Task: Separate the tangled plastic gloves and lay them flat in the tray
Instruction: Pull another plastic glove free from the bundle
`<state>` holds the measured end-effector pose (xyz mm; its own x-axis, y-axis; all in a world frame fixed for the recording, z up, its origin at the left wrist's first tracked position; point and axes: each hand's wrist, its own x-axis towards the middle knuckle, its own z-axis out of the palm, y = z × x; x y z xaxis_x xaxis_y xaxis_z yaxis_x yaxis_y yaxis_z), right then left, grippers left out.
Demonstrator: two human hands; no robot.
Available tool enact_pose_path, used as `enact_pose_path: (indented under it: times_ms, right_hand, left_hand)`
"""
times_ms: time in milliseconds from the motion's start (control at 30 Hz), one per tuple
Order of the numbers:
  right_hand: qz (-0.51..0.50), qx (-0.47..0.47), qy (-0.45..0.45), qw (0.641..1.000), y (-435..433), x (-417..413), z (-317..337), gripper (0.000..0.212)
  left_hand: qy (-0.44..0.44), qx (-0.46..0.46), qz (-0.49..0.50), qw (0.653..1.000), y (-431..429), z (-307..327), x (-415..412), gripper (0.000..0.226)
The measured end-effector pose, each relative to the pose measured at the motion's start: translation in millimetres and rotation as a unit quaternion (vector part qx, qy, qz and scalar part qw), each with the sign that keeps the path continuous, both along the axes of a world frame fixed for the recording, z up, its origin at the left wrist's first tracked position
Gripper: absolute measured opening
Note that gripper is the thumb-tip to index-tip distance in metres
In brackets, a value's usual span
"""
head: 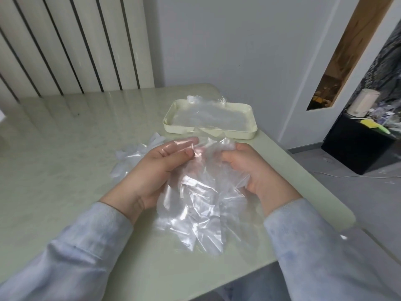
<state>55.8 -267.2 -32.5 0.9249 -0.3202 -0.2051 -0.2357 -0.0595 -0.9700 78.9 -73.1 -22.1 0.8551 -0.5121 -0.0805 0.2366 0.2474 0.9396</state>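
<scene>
- While the clump of clear plastic gloves (201, 203) is held between both hands over the desk (65, 137), the right hand (249, 168) has its grip curled tight into the film's upper edge.
- The left hand (160, 166) has its grip pinching the film, thumb against nearly straight fingers.
- More loose gloves (132, 153) lie on the desk just left of that hand.
- Beyond the hands sits a cream tray (180, 129) — flattened gloves (208, 118) lie inside, some film poking over the far rim.
</scene>
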Motion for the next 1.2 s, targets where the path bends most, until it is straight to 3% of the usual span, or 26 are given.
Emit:
enact_pose_path:
  times_ms: [133, 233, 300, 400, 467, 533, 667, 833, 900, 967, 1067, 1100, 1200]
  right_hand:
    - [-0.027, 0.053, 0.021, 0.998, -0.5, -1.3, 6.5, 0.004]
    - [-0.028, 0.076, 0.062, 0.995, -4.3, -1.1, 6.3, 0.042]
    - [-0.01, 0.078, 0.053, 0.996, -2.0, -4.9, 10.7, 0.054]
    - [0.027, 0.054, 0.014, 0.998, 0.9, -9.2, 12.8, 0.051]
    - [0.053, 0.04, -0.008, 0.998, 2.6, -11.1, 13.0, 0.038]
    - [0.066, 0.038, -0.02, 0.997, 2.9, -11.8, 11.5, 0.03]
    - [0.073, 0.035, -0.021, 0.996, 3.1, -11.0, 10.8, 0.033]
    - [0.096, 0.056, -0.04, 0.993, 2.3, -13.4, 11.8, 0.017]
    - [0.102, 0.056, -0.042, 0.992, 3.1, -13.5, 12.8, 0.017]
    - [0.108, 0.049, -0.044, 0.992, 3.0, -13.4, 13.5, 0.022]
    - [0.107, 0.028, -0.044, 0.993, 1.6, -11.8, 11.4, 0.046]
    - [0.104, 0.022, -0.041, 0.993, 1.9, -11.4, 11.0, 0.046]
    - [0.099, 0.029, -0.038, 0.994, 0.6, -10.6, 8.9, 0.02]
  left_hand:
    - [-0.036, 0.055, 0.103, 0.992, -4.3, -8.4, 3.4, 0.025]
    - [-0.013, 0.075, 0.144, 0.987, -1.9, -16.9, 11.3, 0.027]
    - [0.001, 0.057, 0.14, 0.989, -2.7, -18.0, 12.4, 0.028]
    - [0.003, 0.017, 0.111, 0.994, -6.2, -17.1, 11.7, 0.038]
    - [0.002, -0.008, 0.094, 0.996, -6.6, -19.0, 14.5, 0.05]
    - [-0.005, 0.006, 0.091, 0.996, -7.6, -21.9, 17.1, 0.057]
    - [0.001, 0.023, 0.119, 0.993, -9.0, -24.7, 17.1, 0.058]
    - [-0.001, -0.049, 0.068, 0.997, -5.9, -14.0, 13.9, 0.031]
    - [-0.003, -0.056, 0.047, 0.997, -6.4, -9.4, 8.4, 0.03]
    - [-0.003, -0.022, 0.041, 0.999, -8.2, -10.2, 5.5, 0.031]
    - [-0.035, 0.089, 0.033, 0.995, -10.4, -13.5, 4.1, 0.017]
    - [-0.044, 0.1, 0.038, 0.993, -11.1, -15.4, 4.2, 0.014]
    - [-0.037, 0.086, 0.076, 0.993, -11.5, -15.1, 4.2, 0.008]
